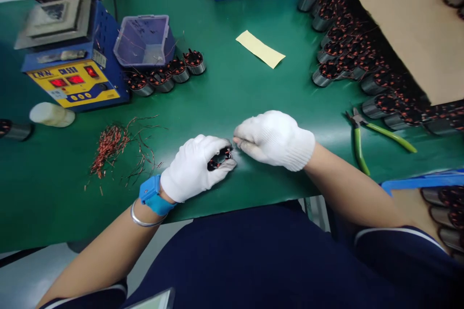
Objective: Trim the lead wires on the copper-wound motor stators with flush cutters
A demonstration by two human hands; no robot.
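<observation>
My left hand (197, 169), in a white glove, is wrapped around a motor stator (219, 158) with a black inside and copper windings. It holds the stator low over the green table near the front edge, and the fingers hide most of its outside. Just to the right, my right hand (273, 140), also gloved, has its thumb and fingertips pinched together. Faint thin wire (234, 144) shows between those fingertips and the stator's rim; its far end is hidden in the pinch.
Copper wire scraps (110, 147) lie to the left. Behind them stand a blue-yellow soldering station (78, 79), a purple bin (143, 41) and several stators (179, 71). Green-handled cutters (362, 140) lie right, below rows of stators (326, 73). A yellow paper strip (260, 49) lies farther back.
</observation>
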